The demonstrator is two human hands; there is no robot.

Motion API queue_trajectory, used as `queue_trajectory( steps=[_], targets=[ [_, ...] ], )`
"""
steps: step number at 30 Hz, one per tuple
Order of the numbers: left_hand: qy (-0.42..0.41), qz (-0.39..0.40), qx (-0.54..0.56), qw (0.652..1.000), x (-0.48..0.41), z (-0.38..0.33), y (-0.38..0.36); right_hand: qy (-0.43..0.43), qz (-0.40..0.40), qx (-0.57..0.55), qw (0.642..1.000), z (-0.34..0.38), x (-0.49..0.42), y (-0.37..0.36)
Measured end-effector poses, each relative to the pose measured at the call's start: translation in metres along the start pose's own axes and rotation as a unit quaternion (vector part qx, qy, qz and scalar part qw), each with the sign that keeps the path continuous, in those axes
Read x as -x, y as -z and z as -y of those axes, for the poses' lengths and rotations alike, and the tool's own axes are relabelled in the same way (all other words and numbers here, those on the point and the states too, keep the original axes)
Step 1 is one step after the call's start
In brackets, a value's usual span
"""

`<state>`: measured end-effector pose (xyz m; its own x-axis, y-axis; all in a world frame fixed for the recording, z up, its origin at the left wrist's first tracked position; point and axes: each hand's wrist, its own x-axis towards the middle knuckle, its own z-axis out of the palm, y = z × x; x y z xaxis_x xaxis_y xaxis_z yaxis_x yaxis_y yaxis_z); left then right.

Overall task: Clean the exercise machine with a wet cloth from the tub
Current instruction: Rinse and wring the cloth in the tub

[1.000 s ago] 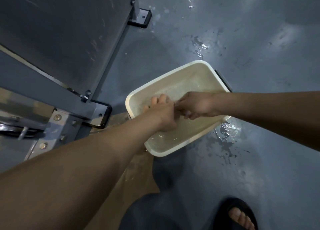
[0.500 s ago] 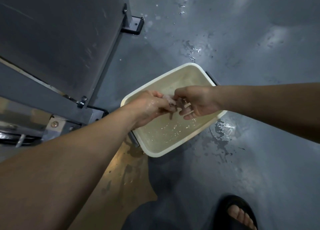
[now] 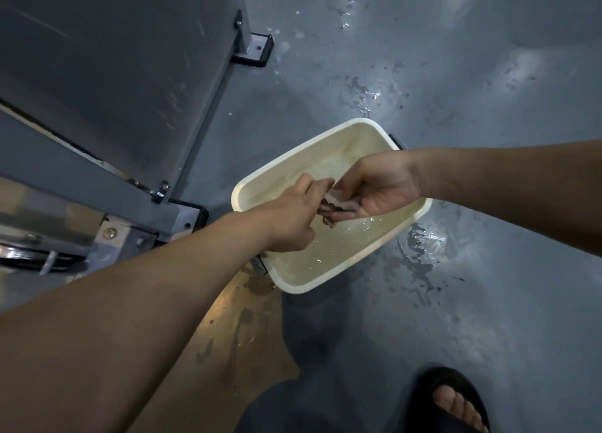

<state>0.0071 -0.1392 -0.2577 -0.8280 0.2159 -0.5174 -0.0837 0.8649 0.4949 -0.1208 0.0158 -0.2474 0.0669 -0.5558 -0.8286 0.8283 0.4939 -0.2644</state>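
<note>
A cream rectangular tub (image 3: 332, 282) with shallow water stands on the wet grey floor. Above it both hands hold a small, bunched, wet cloth (image 3: 335, 204). My left hand (image 3: 290, 217) grips one end with curled fingers. My right hand (image 3: 378, 188) is palm up and its fingers curl round the other end. The cloth hangs between them, just above the water. The grey exercise machine (image 3: 107, 83) fills the upper left, its frame and bolted foot next to the tub.
Water puddles (image 3: 420, 240) lie on the floor right of the tub and behind it. A bolted frame foot (image 3: 254, 49) sits at the top. My sandalled foot (image 3: 456, 403) is at the bottom right. A wet tan floor patch (image 3: 228, 328) lies below the tub.
Both hands rose out of the water with the cloth. My right hand turned palm up and the cloth now shows between the hands.
</note>
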Motion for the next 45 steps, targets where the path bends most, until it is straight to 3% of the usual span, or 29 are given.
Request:
queue_trajectory(
  steps=[2,5,7,10,11,14,16,18,20,23,25,28,30,32,33,35,37,43,45],
  targets=[
    [-0.003,-0.018,-0.057,0.998,0.000,0.003,-0.002,-0.018,0.051,0.033,0.998,0.000,0.002,-0.003],
    [-0.009,-0.087,-0.106,0.991,-0.003,0.004,0.000,-0.034,0.045,0.194,0.979,-0.003,-0.001,-0.010],
    [-0.010,-0.127,-0.134,0.983,-0.005,0.001,0.004,-0.041,0.007,0.301,0.953,-0.005,-0.006,-0.018],
    [0.036,-0.154,-0.158,0.975,-0.006,-0.003,0.011,0.026,-0.106,0.403,0.909,-0.010,-0.014,-0.025],
    [0.054,-0.157,-0.160,0.973,-0.006,-0.003,0.012,0.054,-0.142,0.478,0.865,-0.011,-0.015,-0.028],
    [0.085,-0.131,-0.141,0.978,-0.007,-0.007,0.013,0.113,-0.233,0.738,0.624,-0.013,-0.016,-0.039],
    [0.108,-0.100,-0.114,0.983,-0.010,-0.011,0.011,0.123,-0.264,0.808,0.513,-0.014,-0.014,-0.043],
    [0.136,-0.080,-0.088,0.984,-0.011,-0.016,0.012,0.131,-0.269,0.849,0.436,-0.014,-0.011,-0.043],
    [0.154,-0.062,-0.068,0.984,-0.011,-0.021,0.015,0.153,-0.269,0.870,0.383,-0.014,-0.011,-0.039],
    [0.173,-0.028,0.021,0.984,-0.013,-0.026,0.020,0.197,-0.265,0.884,0.330,-0.013,-0.014,-0.032],
    [0.204,0.007,0.149,0.968,-0.014,-0.027,0.019,0.217,-0.257,0.890,0.308,-0.013,-0.015,-0.028],
    [0.260,0.095,0.362,0.890,-0.011,-0.025,0.016,0.251,-0.232,0.887,0.312,-0.016,-0.014,-0.022],
    [0.264,0.129,0.449,0.844,-0.009,-0.024,0.012,0.261,-0.230,0.881,0.321,-0.016,-0.016,-0.019],
    [0.256,0.092,0.480,0.834,-0.012,-0.023,0.006,0.220,-0.236,0.889,0.325,-0.011,-0.019,-0.022],
    [0.247,0.055,0.455,0.854,-0.015,-0.022,0.005,0.186,-0.239,0.888,0.346,-0.008,-0.019,-0.024],
    [0.217,-0.014,0.274,0.937,-0.016,-0.020,0.004,0.130,-0.224,0.861,0.438,-0.001,-0.022,-0.026],
    [0.164,-0.071,0.069,0.981,-0.012,-0.017,0.005,0.087,-0.193,0.810,0.547,0.004,-0.024,-0.023],
    [-0.018,-0.146,-0.053,0.988,0.002,0.000,-0.002,-0.050,-0.124,0.578,0.805,0.011,-0.022,-0.015],
    [-0.062,-0.164,-0.072,0.982,0.002,0.002,-0.007,-0.090,-0.079,0.503,0.856,0.012,-0.022,-0.015]
  ],
)
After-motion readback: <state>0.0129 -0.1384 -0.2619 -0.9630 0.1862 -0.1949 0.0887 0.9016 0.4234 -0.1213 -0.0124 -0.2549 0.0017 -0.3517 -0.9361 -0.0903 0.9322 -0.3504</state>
